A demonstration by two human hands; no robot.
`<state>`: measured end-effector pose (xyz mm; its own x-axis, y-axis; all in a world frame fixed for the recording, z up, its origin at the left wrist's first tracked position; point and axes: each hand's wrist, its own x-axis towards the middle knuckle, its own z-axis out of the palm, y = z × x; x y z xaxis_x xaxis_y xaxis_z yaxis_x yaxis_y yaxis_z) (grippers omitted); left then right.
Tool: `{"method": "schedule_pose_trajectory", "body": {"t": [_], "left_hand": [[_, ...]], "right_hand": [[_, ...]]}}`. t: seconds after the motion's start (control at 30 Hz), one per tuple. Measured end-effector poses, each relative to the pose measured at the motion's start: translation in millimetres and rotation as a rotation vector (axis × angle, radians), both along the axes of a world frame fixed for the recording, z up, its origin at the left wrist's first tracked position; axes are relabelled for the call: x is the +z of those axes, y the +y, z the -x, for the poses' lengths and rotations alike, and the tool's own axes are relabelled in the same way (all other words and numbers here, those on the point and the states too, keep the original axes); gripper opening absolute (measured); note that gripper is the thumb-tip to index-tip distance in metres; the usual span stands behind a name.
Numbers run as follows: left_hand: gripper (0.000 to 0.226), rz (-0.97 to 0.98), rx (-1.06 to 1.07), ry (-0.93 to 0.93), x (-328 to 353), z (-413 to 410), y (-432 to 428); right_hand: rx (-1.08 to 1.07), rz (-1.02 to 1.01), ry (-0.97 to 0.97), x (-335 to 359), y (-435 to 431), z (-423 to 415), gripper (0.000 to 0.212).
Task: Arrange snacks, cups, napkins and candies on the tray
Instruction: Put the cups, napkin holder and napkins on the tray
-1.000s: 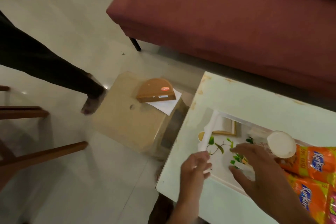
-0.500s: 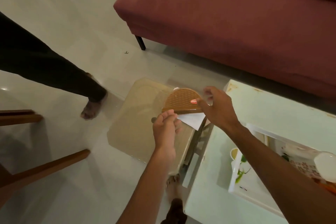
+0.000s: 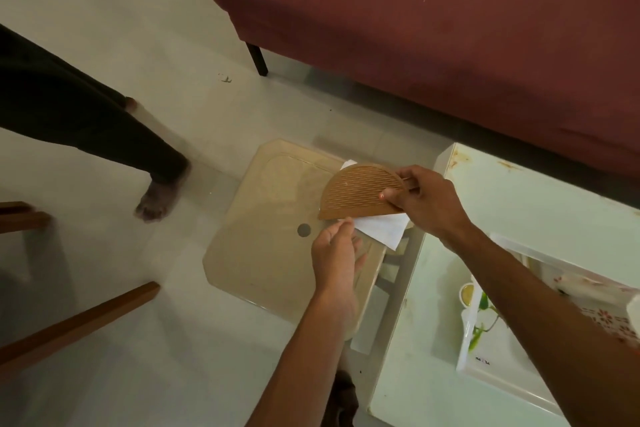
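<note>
A brown half-round napkin holder (image 3: 356, 192) with a ribbed face stands on a beige plastic stool (image 3: 273, 253). My right hand (image 3: 424, 199) grips the holder's right end and tilts it. White napkins (image 3: 381, 229) stick out under its lower edge. My left hand (image 3: 334, 250) pinches the left corner of those napkins with its fingertips. The white tray (image 3: 485, 366) with a leaf print lies on the pale green table (image 3: 540, 211) at the right, partly hidden by my right arm.
A maroon sofa (image 3: 433, 28) fills the back right. Another person's leg and bare foot (image 3: 156, 201) stand on the floor left of the stool. Wooden chair legs (image 3: 79, 326) reach in from the left edge.
Both hands left the tray and reached over to the stool. The right hand took hold of the napkin holder and the left hand closed on the napkin corner.
</note>
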<state>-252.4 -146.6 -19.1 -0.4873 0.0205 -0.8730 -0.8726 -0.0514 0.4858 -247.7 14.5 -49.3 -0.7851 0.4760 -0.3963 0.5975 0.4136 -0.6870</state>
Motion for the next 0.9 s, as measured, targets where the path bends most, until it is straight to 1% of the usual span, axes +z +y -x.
{"method": "schedule_pose_trajectory", "body": {"t": [0.1,0.2,0.3,0.43,0.47,0.53,0.57,0.6,0.63,0.67,0.7,0.77,0.83,0.9], "left_hand": [[0.013,-0.074,0.086,-0.024,13.0,-9.9,4.1],[0.032,-0.176,0.12,-0.009,28.4,-23.2,11.6],[0.048,-0.241,0.052,0.046,41.1,-40.1,20.8],[0.067,-0.192,-0.114,0.141,44.4,-62.6,28.8],[0.067,-0.195,-0.16,0.16,43.1,-68.6,29.9],[0.057,-0.207,-0.239,0.195,39.3,-83.1,34.0],[0.052,-0.203,-0.275,0.212,36.6,-90.2,35.8],[0.051,-0.196,-0.309,0.225,33.6,-96.8,37.7],[0.055,-0.196,-0.342,0.233,30.2,-102.2,38.9],[0.062,-0.203,-0.375,0.231,27.3,-109.2,42.0],[0.069,-0.217,-0.41,0.226,24.5,-115.7,45.4],[0.078,-0.251,-0.494,0.211,19.3,-130.3,53.0],[0.079,-0.278,-0.585,0.205,13.0,-143.5,61.7],[0.072,-0.278,-0.663,0.224,6.3,-157.4,73.6]], "right_hand": [[-0.03,-0.004,0.103,23.9,-15.0,-15.7,0.024],[-0.091,-0.005,0.234,47.3,-35.8,-45.3,0.027],[-0.113,-0.048,0.308,62.0,-51.9,-85.4,0.027],[-0.141,-0.144,0.308,67.2,-59.8,-139.2,0.032],[-0.137,-0.152,0.303,68.2,-60.0,-151.2,0.032],[-0.122,-0.183,0.317,72.6,-57.1,-176.9,0.025],[-0.149,-0.195,0.336,75.2,-54.5,-188.8,0.021],[-0.227,-0.197,0.352,77.6,-50.5,-199.2,0.018],[-0.34,-0.184,0.358,79.1,-45.5,-206.2,0.017],[-0.452,-0.149,0.352,80.1,-38.6,-213.4,0.019],[-0.526,-0.071,0.328,80.1,-31.8,-218.8,0.025],[-0.568,0.174,0.249,78.1,-20.1,-229.2,0.038],[-0.591,0.39,0.227,75.4,-13.0,-238.3,0.035],[-0.617,0.44,0.223,71.4,-8.7,-249.9,0.031]]}}
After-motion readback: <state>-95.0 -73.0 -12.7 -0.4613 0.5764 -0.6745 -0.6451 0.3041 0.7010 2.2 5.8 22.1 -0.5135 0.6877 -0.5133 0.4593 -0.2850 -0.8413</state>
